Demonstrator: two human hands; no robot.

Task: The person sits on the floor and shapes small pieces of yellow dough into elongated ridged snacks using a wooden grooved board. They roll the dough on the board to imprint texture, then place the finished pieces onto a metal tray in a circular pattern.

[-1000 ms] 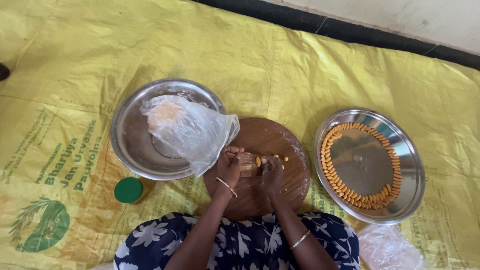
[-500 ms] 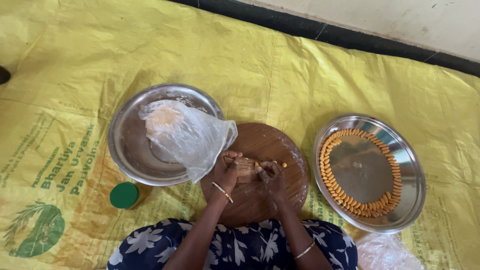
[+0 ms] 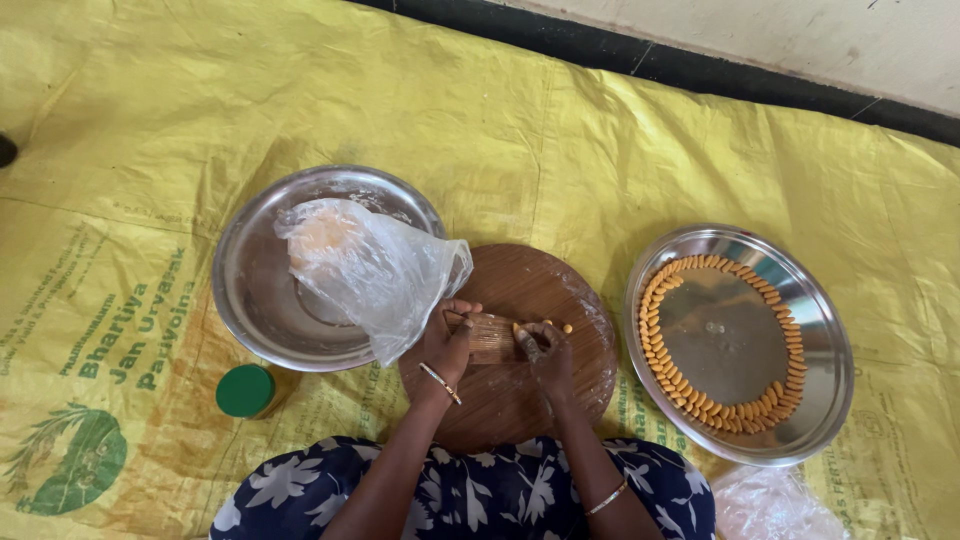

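My left hand (image 3: 446, 345) holds a small ridged wooden block (image 3: 491, 338) flat on a round wooden board (image 3: 520, 395). My right hand (image 3: 546, 352) presses a small piece of orange dough against the block's right end. One or two tiny dough pieces (image 3: 566, 328) lie on the board just beyond my right fingers. A steel plate (image 3: 740, 345) at the right carries a ring of several small orange shaped pieces (image 3: 668, 370). At the left, another steel plate (image 3: 262, 300) holds a clear plastic bag (image 3: 375, 270) with a lump of dough inside.
Everything rests on a yellow printed woven sheet (image 3: 520, 140). A green-lidded jar (image 3: 245, 390) stands by my left knee. A crumpled clear plastic bag (image 3: 775, 505) lies at the lower right. A dark strip and a pale wall run along the far edge.
Both hands have stayed at the block on the board, with the right hand's fingers shifting slightly on the dough. The view has drifted a little.
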